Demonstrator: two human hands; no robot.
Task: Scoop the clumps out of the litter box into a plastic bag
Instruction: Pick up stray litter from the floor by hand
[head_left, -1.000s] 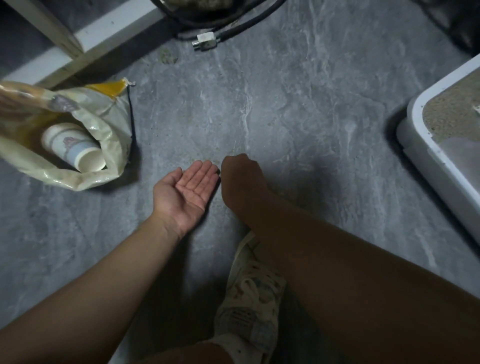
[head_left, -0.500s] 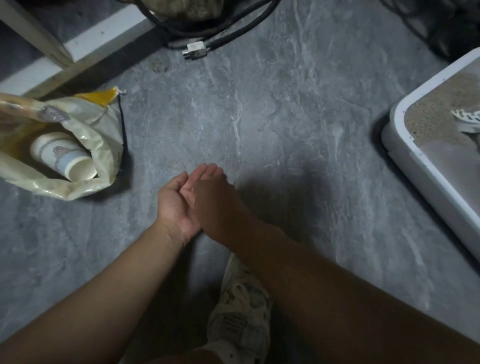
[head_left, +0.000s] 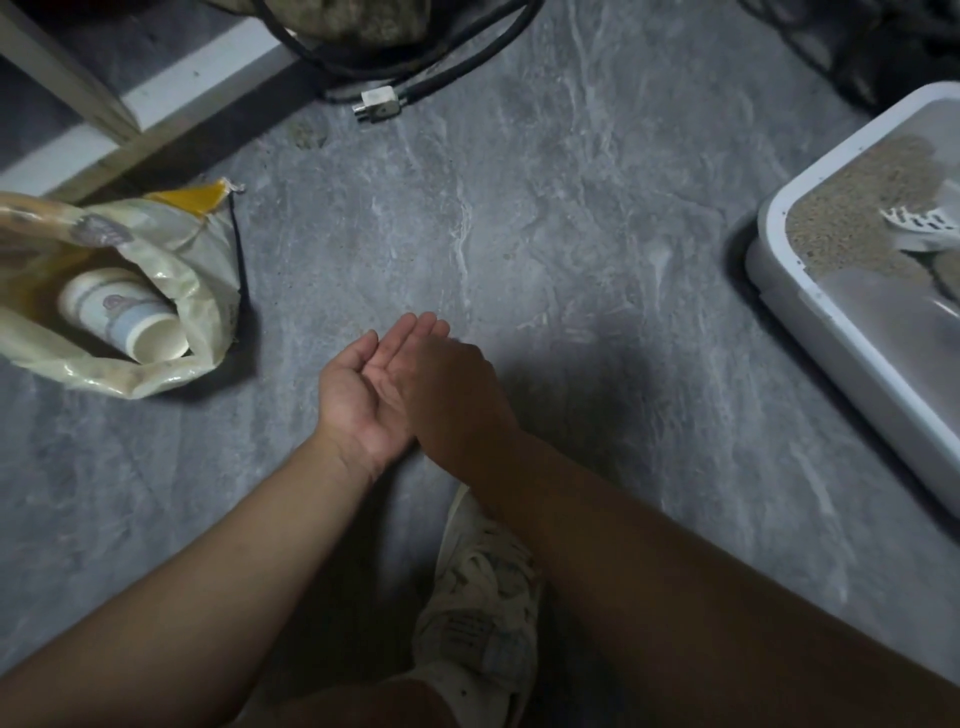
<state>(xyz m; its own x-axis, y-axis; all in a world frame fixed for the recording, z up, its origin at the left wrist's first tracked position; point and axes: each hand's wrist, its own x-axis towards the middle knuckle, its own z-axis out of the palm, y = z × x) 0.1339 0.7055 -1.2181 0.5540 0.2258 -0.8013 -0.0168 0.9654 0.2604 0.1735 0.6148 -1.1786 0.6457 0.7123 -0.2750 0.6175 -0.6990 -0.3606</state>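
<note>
Dim indoor light leaves the grey floor (head_left: 545, 218) murky; a soft shadow pools beside the right hand (head_left: 457, 400), while wide-angle distortion bends the litter box (head_left: 810, 322) at the frame's edge.

Grey marbled floor (head_left: 545, 218). At left, cream plastic bag (head_left: 171, 270) lying open w/ paper cup (head_left: 122, 317) inside. At right edge, white litter box (head_left: 831, 332). At top, black cables (head_left: 415, 67) & white plug (head_left: 378, 103). At bottom, patterned shoe (head_left: 483, 613).

glossy plastic bag (head_left: 171, 270), matt marbled floor (head_left: 519, 234)
</note>
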